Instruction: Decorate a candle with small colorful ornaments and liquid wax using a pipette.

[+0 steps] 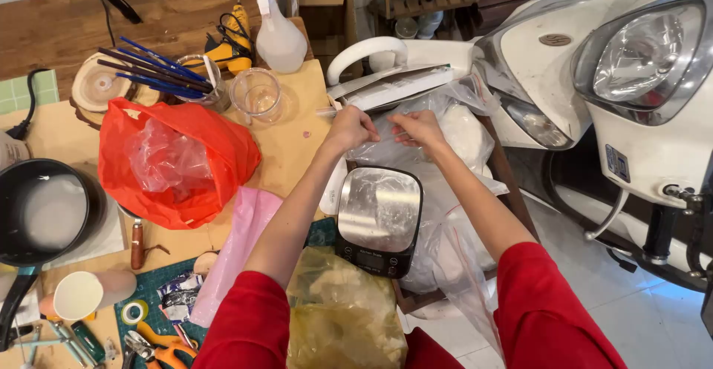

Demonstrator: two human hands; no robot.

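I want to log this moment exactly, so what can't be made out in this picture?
- Head view: what the left hand and right hand pinch on the clear bag; the fingers cover it.
- The kitchen scale display: too small.
- The black pot: cut off by the left edge.
- The red bag: its crumpled plastic hides what is inside.

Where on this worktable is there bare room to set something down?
Bare brown paper lies between the red bag, the clear cup and the left hand. The scale's plate is bare. The tool corner is crowded.
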